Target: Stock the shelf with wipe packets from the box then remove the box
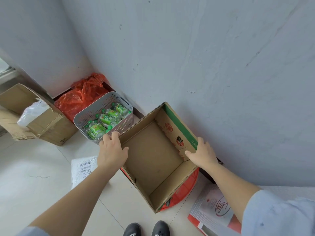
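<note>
An open cardboard box [153, 160] with a green and red printed flap is held above the floor near the wall, and its inside holds nothing. My left hand [112, 149] grips the box's left rim, fingers over the edge. On the right wall of the box, my right hand [202, 154] grips the rim beside the green flap. No shelf and no wipe packets are in view.
A grey slotted basket [81, 116] of green-labelled bottles stands left of the box, with a red plastic bag [80, 97] behind it. Another cardboard box [51, 126] sits far left. A white packet [83, 169] and a red-white carton [213, 210] lie on the floor. My shoes [146, 229] are below.
</note>
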`<action>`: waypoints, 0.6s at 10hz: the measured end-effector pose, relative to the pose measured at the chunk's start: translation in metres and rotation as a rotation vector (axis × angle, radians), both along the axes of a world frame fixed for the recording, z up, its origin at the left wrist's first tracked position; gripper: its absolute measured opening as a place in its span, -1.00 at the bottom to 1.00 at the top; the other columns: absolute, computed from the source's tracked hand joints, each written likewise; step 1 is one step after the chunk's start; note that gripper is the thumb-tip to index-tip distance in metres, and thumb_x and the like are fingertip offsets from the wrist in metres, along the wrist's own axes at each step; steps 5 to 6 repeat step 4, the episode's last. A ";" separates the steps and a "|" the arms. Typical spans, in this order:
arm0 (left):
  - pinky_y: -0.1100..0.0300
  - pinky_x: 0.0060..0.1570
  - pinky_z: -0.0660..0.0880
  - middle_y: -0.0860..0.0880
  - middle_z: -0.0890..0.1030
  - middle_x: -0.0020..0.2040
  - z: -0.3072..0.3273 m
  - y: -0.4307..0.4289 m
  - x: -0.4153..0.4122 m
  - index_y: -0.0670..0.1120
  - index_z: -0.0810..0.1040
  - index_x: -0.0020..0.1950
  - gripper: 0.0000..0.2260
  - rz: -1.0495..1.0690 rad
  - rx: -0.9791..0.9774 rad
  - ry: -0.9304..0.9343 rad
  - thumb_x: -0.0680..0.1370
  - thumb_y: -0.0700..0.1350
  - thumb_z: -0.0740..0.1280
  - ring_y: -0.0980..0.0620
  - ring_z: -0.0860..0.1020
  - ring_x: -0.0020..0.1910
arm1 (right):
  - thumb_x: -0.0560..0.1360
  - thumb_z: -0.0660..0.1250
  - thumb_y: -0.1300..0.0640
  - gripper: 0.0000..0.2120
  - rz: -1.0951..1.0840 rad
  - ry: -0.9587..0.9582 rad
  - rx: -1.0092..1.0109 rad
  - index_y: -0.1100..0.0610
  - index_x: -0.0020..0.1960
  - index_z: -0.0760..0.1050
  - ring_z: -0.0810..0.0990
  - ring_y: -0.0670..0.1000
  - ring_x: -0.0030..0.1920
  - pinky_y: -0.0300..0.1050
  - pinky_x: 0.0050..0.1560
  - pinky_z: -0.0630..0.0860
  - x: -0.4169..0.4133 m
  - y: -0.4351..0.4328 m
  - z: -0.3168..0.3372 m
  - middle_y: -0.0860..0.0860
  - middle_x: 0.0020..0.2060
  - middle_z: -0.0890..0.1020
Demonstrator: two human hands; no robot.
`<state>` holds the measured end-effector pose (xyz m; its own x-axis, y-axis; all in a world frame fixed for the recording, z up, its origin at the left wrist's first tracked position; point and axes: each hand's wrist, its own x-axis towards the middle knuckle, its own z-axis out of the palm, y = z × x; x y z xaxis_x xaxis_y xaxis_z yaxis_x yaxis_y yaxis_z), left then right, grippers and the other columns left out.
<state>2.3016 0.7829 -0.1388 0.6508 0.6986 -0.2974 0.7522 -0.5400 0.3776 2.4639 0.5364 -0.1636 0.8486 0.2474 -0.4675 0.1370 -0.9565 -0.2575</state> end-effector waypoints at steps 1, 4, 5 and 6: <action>-0.04 0.20 0.39 -0.13 0.35 0.25 0.001 -0.007 -0.001 -0.06 0.28 0.34 -0.54 -0.017 0.017 0.035 0.51 -0.01 0.36 -0.17 0.34 0.25 | 0.43 0.36 -0.14 -0.29 -0.008 0.049 -0.032 0.10 0.43 0.17 0.48 0.13 0.18 0.04 0.09 0.55 0.001 -0.005 -0.001 0.12 0.22 0.44; 0.03 0.17 0.43 -0.10 0.35 0.30 0.021 -0.013 -0.009 -0.09 0.27 0.33 -0.52 -0.225 0.112 0.193 0.51 0.05 0.35 -0.11 0.32 0.31 | 0.47 0.34 -0.15 -0.13 0.125 0.099 -0.124 0.06 0.56 -0.10 0.28 0.18 0.44 0.09 0.29 0.44 -0.013 -0.009 0.020 0.14 0.50 0.15; 0.03 0.17 0.43 -0.10 0.35 0.30 0.021 -0.013 -0.009 -0.09 0.27 0.33 -0.52 -0.225 0.112 0.193 0.51 0.05 0.35 -0.11 0.32 0.31 | 0.47 0.34 -0.15 -0.13 0.125 0.099 -0.124 0.06 0.56 -0.10 0.28 0.18 0.44 0.09 0.29 0.44 -0.013 -0.009 0.020 0.14 0.50 0.15; 0.03 0.17 0.43 -0.10 0.35 0.30 0.021 -0.013 -0.009 -0.09 0.27 0.33 -0.52 -0.225 0.112 0.193 0.51 0.05 0.35 -0.11 0.32 0.31 | 0.47 0.34 -0.15 -0.13 0.125 0.099 -0.124 0.06 0.56 -0.10 0.28 0.18 0.44 0.09 0.29 0.44 -0.013 -0.009 0.020 0.14 0.50 0.15</action>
